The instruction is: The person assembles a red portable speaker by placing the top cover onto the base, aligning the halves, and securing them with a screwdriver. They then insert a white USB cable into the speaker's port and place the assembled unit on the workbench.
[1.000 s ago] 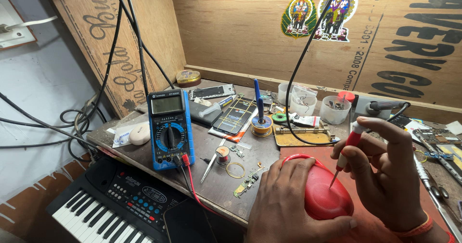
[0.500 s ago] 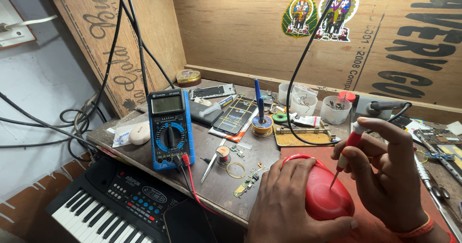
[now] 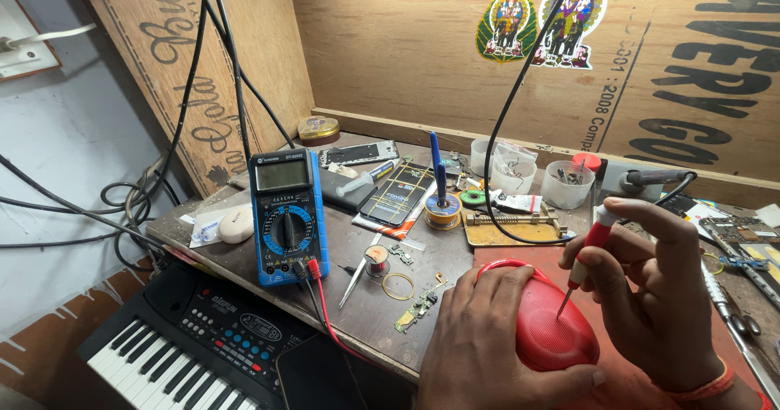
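Speaker (image 3: pixel 552 329): left hand (image 3: pixel 479 345) clamps it flat on the counter (image 3: pixel 406 264), right hand (image 3: pixel 658 296) grips screwdriver (image 3: pixel 583 257); keep tip vertical, press firmly to avoid slipping.

One multimeter (image 3: pixel 288 215), one keyboard (image 3: pixel 195 347), one red speaker (image 3: pixel 552 329), two wall stickers (image 3: pixel 508 21), three plastic cups (image 3: pixel 567 184).

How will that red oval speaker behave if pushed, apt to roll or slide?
The red oval speaker looks rounded, so it may rock or roll; the left hand cups it. Its mesh face probably dents under the screwdriver in the right hand.
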